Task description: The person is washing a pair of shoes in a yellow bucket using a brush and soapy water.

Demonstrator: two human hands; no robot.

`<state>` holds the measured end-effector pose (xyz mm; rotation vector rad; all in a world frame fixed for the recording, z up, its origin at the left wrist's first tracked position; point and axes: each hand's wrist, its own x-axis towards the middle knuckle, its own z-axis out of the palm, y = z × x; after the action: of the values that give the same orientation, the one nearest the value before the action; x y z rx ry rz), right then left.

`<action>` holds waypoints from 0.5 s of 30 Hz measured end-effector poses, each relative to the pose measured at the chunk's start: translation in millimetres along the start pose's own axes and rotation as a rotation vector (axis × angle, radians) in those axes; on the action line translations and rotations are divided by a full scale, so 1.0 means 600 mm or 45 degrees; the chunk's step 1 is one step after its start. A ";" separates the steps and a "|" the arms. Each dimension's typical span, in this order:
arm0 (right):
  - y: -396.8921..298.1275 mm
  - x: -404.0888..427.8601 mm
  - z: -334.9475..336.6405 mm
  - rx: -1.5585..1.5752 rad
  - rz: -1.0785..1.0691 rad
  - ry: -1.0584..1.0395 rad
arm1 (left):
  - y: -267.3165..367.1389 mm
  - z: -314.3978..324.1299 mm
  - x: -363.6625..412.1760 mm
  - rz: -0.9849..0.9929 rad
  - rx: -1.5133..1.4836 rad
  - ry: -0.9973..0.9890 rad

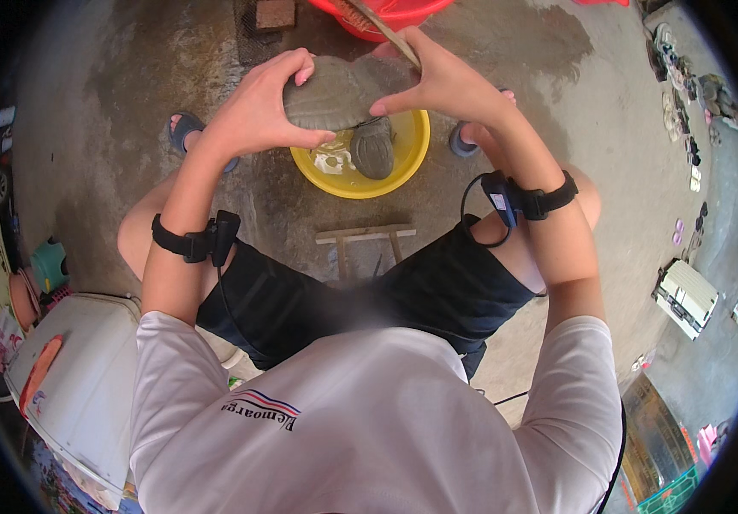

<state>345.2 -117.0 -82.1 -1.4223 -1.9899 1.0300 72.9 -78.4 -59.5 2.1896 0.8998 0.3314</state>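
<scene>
A wet grey slipper (327, 96) is held level above a yellow basin (421, 151). My left hand (260, 106) grips its left end, thumb along the near edge and fingers over the far side. At its right end my right hand (446, 87) has the thumb on the slipper, with the other fingers partly hidden. The wooden handle of a scrubbing brush (387, 31) also sits in that hand, its bristles up and to the left. Lying in the water of the basin is a second grey item (372, 151), seemingly another slipper, partly covered by the first.
Beyond my hands stands a red basin (401, 9), with a brick (276, 14) to its left. A small wooden stool-like frame (366, 233) is between my legs. Several shoes (671, 115) line the right side, near a pale suitcase (687, 295). At left is a white-topped object (86, 379).
</scene>
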 end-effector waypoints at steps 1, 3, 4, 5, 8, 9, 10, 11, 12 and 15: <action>0.001 0.001 0.004 -0.015 -0.046 -0.002 | -0.001 0.001 0.000 0.008 0.000 -0.008; 0.003 0.000 0.007 -0.031 -0.089 -0.001 | 0.001 0.002 0.002 0.019 -0.001 -0.019; 0.001 0.001 0.008 -0.015 -0.084 -0.059 | 0.002 0.002 0.002 0.020 -0.005 -0.029; 0.000 0.001 0.010 0.001 -0.079 -0.117 | 0.004 0.002 0.002 0.022 -0.009 -0.038; -0.017 -0.003 0.011 0.067 0.007 -0.202 | 0.005 -0.001 0.002 -0.010 -0.073 -0.083; -0.025 -0.004 0.009 0.068 0.006 -0.202 | 0.004 0.000 0.001 -0.012 -0.072 -0.084; -0.036 -0.004 0.004 0.068 0.064 -0.262 | 0.002 0.000 0.001 0.001 -0.094 -0.080; -0.042 -0.004 0.002 0.068 0.121 -0.322 | 0.000 0.000 0.001 0.014 -0.115 -0.075; -0.038 -0.004 0.005 0.069 0.121 -0.323 | -0.001 -0.001 0.000 0.013 -0.115 -0.075; -0.025 -0.004 0.012 0.104 0.027 -0.267 | -0.001 0.000 0.001 0.020 -0.128 -0.066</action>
<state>331.9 -124.2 -74.3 -1.3417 -2.0550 1.3014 72.9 -77.7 -59.5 2.1043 0.8206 0.3192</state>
